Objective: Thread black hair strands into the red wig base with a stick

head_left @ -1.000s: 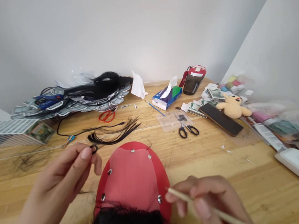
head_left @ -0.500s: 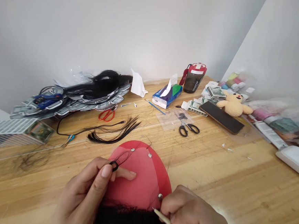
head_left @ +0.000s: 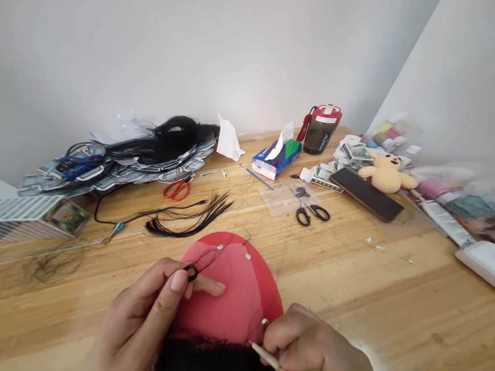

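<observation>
In front of me is a red, rounded wig block [head_left: 223, 316], partly under a sheer net, with silver pins [head_left: 248, 256] in it. Dense black hair [head_left: 214, 368] covers its near part. My left hand [head_left: 150, 316] pinches a looped lock of black hair [head_left: 192, 273] between thumb and forefinger; another of its fingers rests on the block. Wrapped round the pale handle of a fine hooked needle [head_left: 265, 355] is my right hand [head_left: 313, 343]. The needle's tip is at the net by the hair's edge; whether it has caught a strand is too small to tell.
A loose hair bundle [head_left: 190, 218], orange-handled scissors [head_left: 177, 189] and black scissors [head_left: 312, 210] lie beyond the block. Behind stand a tissue pack [head_left: 277, 157] and a bottle [head_left: 322, 129]. To the right are a phone [head_left: 367, 194], a plush toy [head_left: 386, 174] and a white device [head_left: 494, 274].
My right hand and the needle have shifted slightly left and up along the hair's edge. My left hand keeps its pinch on the lock, almost in place.
</observation>
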Tool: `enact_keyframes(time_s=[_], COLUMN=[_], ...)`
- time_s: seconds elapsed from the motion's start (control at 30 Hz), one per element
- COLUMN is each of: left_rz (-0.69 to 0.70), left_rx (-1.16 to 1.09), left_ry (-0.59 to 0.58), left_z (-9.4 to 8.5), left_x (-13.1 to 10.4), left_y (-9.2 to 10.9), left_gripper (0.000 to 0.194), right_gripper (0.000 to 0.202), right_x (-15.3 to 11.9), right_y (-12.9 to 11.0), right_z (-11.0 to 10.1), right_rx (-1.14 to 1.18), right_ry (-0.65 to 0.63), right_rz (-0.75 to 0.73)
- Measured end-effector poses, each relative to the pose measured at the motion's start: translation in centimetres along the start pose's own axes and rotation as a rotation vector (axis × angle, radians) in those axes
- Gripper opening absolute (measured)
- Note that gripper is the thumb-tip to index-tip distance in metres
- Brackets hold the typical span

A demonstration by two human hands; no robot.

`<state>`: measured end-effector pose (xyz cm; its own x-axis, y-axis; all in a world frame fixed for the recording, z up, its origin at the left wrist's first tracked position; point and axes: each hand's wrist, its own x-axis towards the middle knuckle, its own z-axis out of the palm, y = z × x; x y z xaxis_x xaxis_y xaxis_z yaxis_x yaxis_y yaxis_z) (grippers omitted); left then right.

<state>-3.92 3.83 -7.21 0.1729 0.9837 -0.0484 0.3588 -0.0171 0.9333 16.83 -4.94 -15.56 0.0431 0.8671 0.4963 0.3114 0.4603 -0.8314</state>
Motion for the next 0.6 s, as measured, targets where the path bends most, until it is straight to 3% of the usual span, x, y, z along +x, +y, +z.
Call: enact_keyframes(time_s=[0.13, 0.23, 0.4, 0.6], left_rz=[0.066, 0.120, 0.082, 0.042], left_rx=[-0.013, -0.002, 0.029, 0.041], left_ry=[0.033, 0.004, -0.089, -0.113], left_z=[0.3, 0.1, -0.9, -1.2], left_x=[0.2, 0.3, 0.3, 0.2], left_y=[0.2, -0.1, -1.3, -1.6], left_gripper=[0.047, 0.047, 0.040, 0.040], right_gripper=[0.039, 0.023, 0.021, 0.020], right_x=[1.4, 3.2, 5.5, 2.9], right_y=[-0.3, -1.7, -3.6, -3.2], right_z=[-0.4, -1.2, -1.8, -1.0], right_rx=[-0.035, -0.079, -0.053, -0.005], right_ry=[0.027, -0.071, -0.084, -0.046], right_rz=[-0.141, -0.006, 0.057, 0.090])
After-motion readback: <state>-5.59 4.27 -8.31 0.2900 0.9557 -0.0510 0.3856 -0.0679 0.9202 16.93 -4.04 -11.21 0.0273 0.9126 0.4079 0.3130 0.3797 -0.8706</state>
